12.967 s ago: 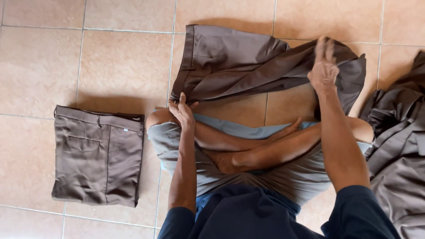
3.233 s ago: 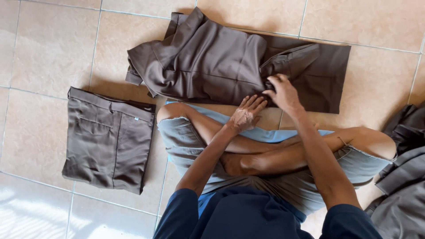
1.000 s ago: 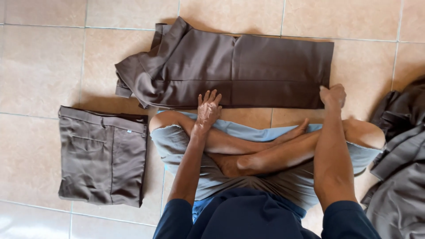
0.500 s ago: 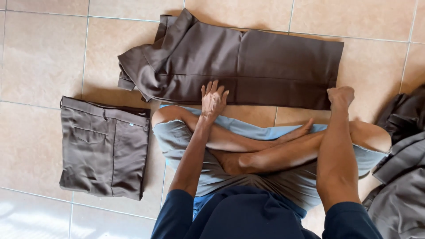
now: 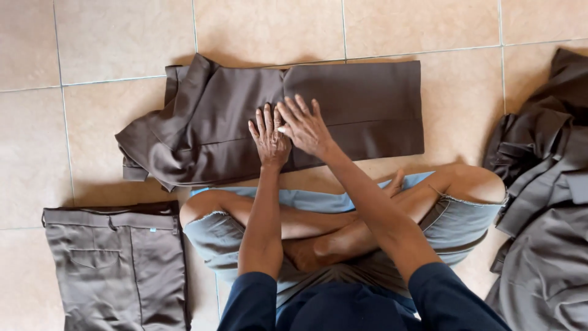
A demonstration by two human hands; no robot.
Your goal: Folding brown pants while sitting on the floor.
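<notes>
Left hand (image 5: pixel 268 140) and right hand (image 5: pixel 304 125), fingers spread flat at frame centre, press brown trousers (image 5: pixel 343 110) whose bunched left end (image 5: pixel 156 150) risks creasing.

We stretch both arms forward, left hand (image 5: pixel 269 136) and right hand (image 5: pixel 305 125) pressed flat, fingers spread, side by side and touching.

One small light-blue label (image 5: pixel 151 230) sits lower left of the frame, on the folded brown trousers' (image 5: pixel 116 270) waistband.
</notes>
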